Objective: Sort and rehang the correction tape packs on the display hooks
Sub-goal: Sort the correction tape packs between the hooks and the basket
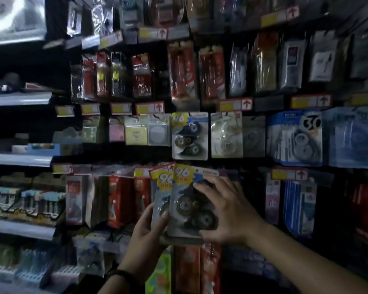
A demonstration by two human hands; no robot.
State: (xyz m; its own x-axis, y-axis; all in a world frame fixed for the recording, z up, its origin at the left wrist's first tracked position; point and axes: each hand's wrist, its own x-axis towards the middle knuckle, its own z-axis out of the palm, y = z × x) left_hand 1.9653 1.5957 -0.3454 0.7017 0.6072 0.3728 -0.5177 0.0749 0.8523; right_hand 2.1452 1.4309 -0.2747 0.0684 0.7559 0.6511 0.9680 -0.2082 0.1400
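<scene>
- Gripping with both hands, we hold two "96" correction tape packs before the display's lower middle rows.
- Our right hand [227, 211] spreads its fingers over the blister of the front pack [185, 200], thumb curled at its lower edge.
- Our left hand [149, 228] pinches the rear pack [162, 187] at its lower left side, thumb on its face.
- Front pack overlaps rear pack; both lean slightly right.
- One matching hung pack [189, 135] hangs in the row above, beside a white tape pack [226, 134].
- Blue packs [295, 137] hang toward the display's right edge.
</scene>
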